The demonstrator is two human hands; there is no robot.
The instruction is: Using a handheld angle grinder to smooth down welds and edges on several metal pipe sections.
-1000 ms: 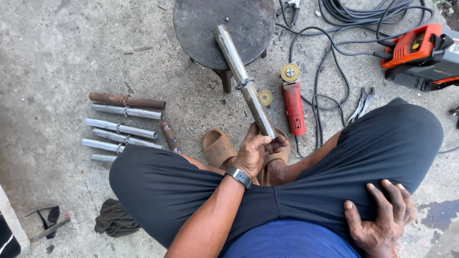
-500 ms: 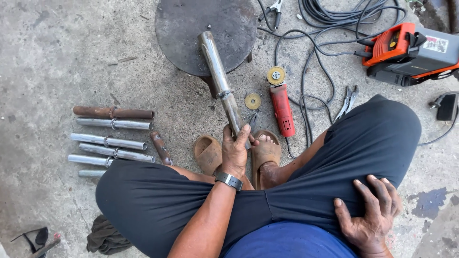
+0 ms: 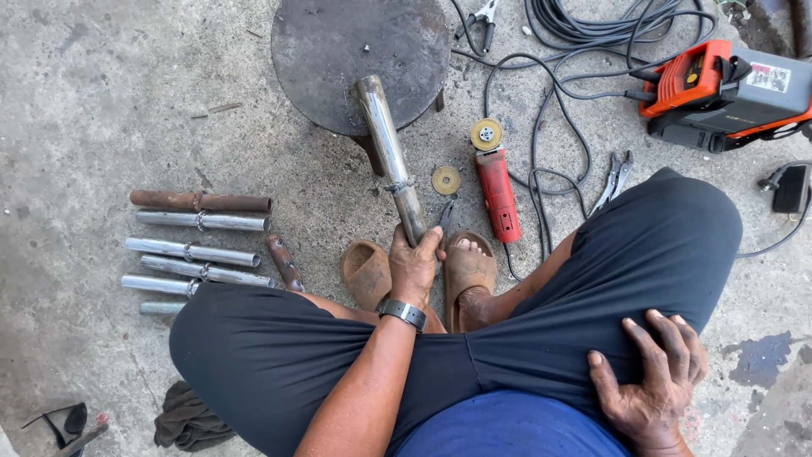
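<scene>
Now my left hand (image 3: 414, 269) stays clamped on the steel pipe (image 3: 390, 161), its far end swung onto the round metal plate (image 3: 338, 59), while my right hand (image 3: 651, 385) rests spread on my knee.

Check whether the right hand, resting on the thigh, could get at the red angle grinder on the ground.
Probably yes. The right hand is free, and the red angle grinder lies unobstructed ahead; only the raised knee lies between.
</scene>
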